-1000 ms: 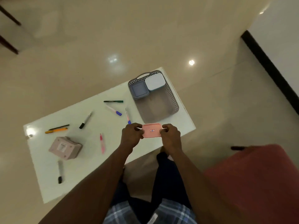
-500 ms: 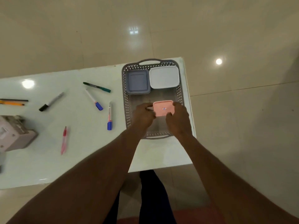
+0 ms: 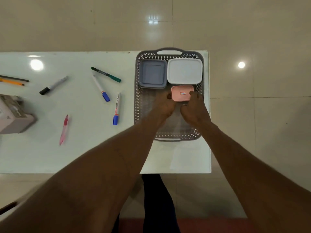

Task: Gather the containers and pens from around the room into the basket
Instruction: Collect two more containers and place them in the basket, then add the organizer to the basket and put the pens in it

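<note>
Pink rounded plastic box [image 3: 182,93] in perforated grey basket [image 3: 139,105], pinched between fingers of left hand [image 3: 164,106] and right hand [image 3: 195,109].

I think I am in a room of a home, probably a living room. The floor [image 3: 252,31] is made of large glossy beige tiles, and they reflect the ceiling lights as bright spots. In front of me stands a low white table [image 3: 84,157] with a shiny top, like a coffee table. On it lie ordinary household things: a grey plastic basket [image 3: 170,52], some marker pens [image 3: 116,109] and a small pinkish box [image 3: 15,115]. At the bottom edge I see a red surface [image 3: 202,224]; I cannot tell what it is.
</note>
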